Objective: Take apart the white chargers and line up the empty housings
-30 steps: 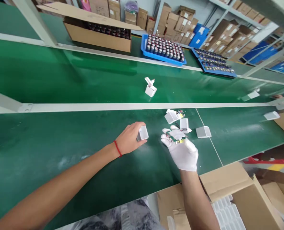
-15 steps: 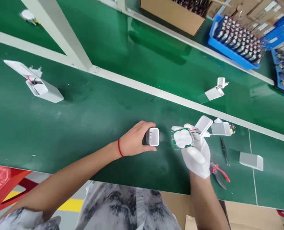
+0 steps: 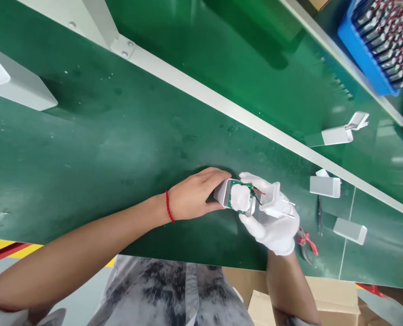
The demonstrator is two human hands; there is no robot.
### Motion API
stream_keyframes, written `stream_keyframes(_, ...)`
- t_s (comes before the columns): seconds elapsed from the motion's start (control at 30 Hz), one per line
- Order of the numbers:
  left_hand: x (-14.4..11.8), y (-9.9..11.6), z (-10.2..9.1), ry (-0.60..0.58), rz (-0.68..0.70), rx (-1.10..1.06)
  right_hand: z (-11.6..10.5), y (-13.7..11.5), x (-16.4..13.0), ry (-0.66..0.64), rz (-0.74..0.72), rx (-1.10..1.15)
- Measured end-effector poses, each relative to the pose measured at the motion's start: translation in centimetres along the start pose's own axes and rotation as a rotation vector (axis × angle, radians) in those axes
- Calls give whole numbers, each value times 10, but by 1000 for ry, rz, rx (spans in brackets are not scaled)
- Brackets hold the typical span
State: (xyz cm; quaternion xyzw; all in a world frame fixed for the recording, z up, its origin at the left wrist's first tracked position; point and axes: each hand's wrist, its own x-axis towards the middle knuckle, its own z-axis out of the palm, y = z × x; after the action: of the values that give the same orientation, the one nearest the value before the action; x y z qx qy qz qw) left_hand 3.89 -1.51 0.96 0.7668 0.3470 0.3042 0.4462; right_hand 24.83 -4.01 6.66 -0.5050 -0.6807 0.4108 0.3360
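Note:
My bare left hand (image 3: 196, 194), with a red cord at the wrist, grips a white plastic housing (image 3: 220, 194) between thumb and fingers. Its open end faces right. At that opening is a green circuit board (image 3: 241, 196) with a white pad on top; its left edge meets the housing's mouth. My white-gloved right hand (image 3: 272, 226) is closed around the board's right side. Red and black wires run from the board to a white plug cap (image 3: 275, 203) with two metal pins, which rests over the right palm.
Red-handled pliers (image 3: 306, 244) and dark tweezers (image 3: 319, 215) lie right of my right hand. White housings (image 3: 325, 186) (image 3: 350, 231) (image 3: 337, 135) stand farther right, another (image 3: 21, 81) at far left. A white rail (image 3: 201, 86) crosses the green bench. A blue tray (image 3: 367, 50) holds many wired parts.
My right hand has moved left, bringing the circuit board to the housing's open end. The plug cap has turned so its pins point right. The camera view has shifted closer.

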Motion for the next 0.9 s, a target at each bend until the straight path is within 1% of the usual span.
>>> stream_keyframes(0.13, 1, 0, -1, -6, 18, -2, 1, -3, 0, -3, 0, -71)
stream_keyframes(0.27, 2, -1, 0, 14, 35, -7, 1, -1, 2, -6, 32, -103)
stream_keyframes(0.33, 2, -1, 1, 25, 50, -5, 0, 0, 3, -29, 50, -142)
stream_keyframes(0.47, 2, 0, 0, 34, 63, 1, -3, 0, 5, -96, 35, -221)
stream_keyframes(0.7, 2, 0, -1, 45, 81, 11, -5, 4, 7, -162, 16, -267)
stream_keyframes(0.77, 2, 0, 0, 42, 81, 10, -5, 5, 7, -158, 6, -296)
stream_keyframes(0.83, 2, -1, 0, 38, 80, 12, -5, 4, 7, -154, 9, -295)
stream_keyframes(0.9, 2, -1, 0, 40, 84, 16, -6, 3, 5, -151, 17, -225)
